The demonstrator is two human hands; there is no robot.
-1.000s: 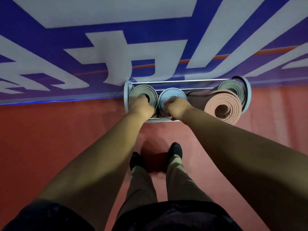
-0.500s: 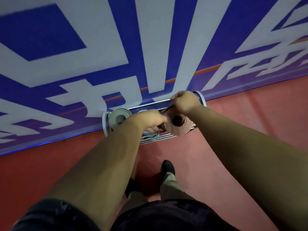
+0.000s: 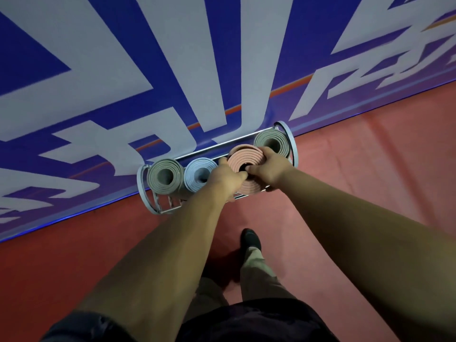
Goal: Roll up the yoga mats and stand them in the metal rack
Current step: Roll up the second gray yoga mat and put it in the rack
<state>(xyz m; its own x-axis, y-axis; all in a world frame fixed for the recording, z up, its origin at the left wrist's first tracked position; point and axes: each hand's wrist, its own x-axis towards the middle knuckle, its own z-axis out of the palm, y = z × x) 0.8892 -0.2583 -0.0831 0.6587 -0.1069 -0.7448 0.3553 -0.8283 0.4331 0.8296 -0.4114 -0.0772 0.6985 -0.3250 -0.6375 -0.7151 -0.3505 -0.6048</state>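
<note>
Against the wall (image 3: 172, 70), on the red floor (image 3: 345, 181), the rack (image 3: 145, 193); upright in it from the left, grey mat (image 3: 164, 176) touching blue mat (image 3: 197, 172); next, left hand (image 3: 227, 178), fingers curled over the near rim of the pink mat (image 3: 243, 156) into its core; right hand (image 3: 271, 162) hooked in likewise from the other side, fingertips nearly meeting; pink mat upright, loosely wound, between blue mat and green mat (image 3: 270, 143) at far right. Judged stage: four mats rolled and racked; pink one at final seating; no unrolled mat in view; apparently only letting go left.
</note>
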